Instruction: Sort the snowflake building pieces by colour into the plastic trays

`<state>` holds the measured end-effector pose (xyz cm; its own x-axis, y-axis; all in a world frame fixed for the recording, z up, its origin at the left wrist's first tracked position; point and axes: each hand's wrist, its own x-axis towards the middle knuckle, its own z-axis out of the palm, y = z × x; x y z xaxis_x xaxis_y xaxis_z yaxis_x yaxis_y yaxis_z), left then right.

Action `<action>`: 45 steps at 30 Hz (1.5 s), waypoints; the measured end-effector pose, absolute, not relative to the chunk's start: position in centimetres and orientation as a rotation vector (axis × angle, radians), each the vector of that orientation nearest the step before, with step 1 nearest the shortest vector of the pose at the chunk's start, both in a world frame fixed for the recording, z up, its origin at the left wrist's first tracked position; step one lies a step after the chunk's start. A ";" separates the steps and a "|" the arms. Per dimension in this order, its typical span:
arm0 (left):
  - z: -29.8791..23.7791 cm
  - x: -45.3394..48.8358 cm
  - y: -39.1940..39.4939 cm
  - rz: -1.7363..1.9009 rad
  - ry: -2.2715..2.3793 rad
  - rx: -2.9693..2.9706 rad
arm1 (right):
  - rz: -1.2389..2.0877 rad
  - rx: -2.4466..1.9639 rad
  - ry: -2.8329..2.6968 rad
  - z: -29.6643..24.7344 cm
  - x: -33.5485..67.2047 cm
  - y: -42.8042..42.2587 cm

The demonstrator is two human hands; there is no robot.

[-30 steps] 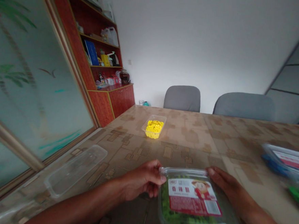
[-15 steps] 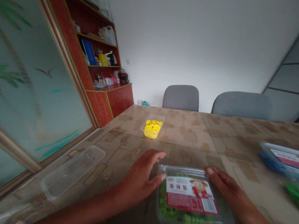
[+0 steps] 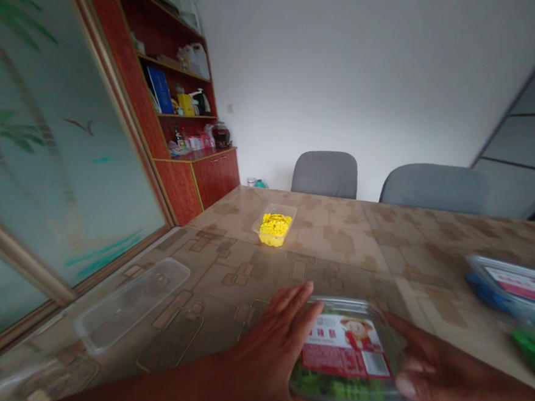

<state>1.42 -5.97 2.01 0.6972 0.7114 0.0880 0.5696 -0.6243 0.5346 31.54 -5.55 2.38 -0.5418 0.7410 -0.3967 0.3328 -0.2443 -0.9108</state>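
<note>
A clear plastic box (image 3: 352,365) full of green pieces, with a red and white label on its lid, lies on the table close to me. My left hand (image 3: 273,353) rests flat against the box's left side and lid edge, fingers stretched out. Along the box's right side my right hand (image 3: 426,369) lies pressed, fingers wrapped toward its near corner.
A small open tub of yellow pieces (image 3: 275,225) stands mid-table. An empty clear lid (image 3: 132,301) lies at the left. More labelled boxes with blue and green pieces (image 3: 526,304) sit at the right edge. Two grey chairs (image 3: 325,173) stand behind the table (image 3: 344,250), a red cabinet (image 3: 196,169) at left.
My left hand let go of the box's corner, opened, and now lies flat on its left side. The right hand slid down along the right side. The box shifted slightly right.
</note>
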 end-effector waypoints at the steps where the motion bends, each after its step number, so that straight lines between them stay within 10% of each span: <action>1: 2.0 1.5 -6.0 0.409 0.985 2.434 | 1.879 -1.271 -1.666 2.5 31.5 -5.6; 22: 3.4 0.7 -5.9 0.423 1.018 2.466 | 1.491 -1.465 -1.916 2.3 33.2 -4.0; 45: 5.2 0.6 -5.4 0.246 1.067 2.089 | 1.823 -1.286 -1.764 2.7 32.2 -5.0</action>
<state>0.57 -5.41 5.25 0.6317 0.7582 -0.1614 0.6113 -0.3592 0.7052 32.16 -5.03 2.66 -0.5562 0.7366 -0.3848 0.3605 -0.2034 -0.9103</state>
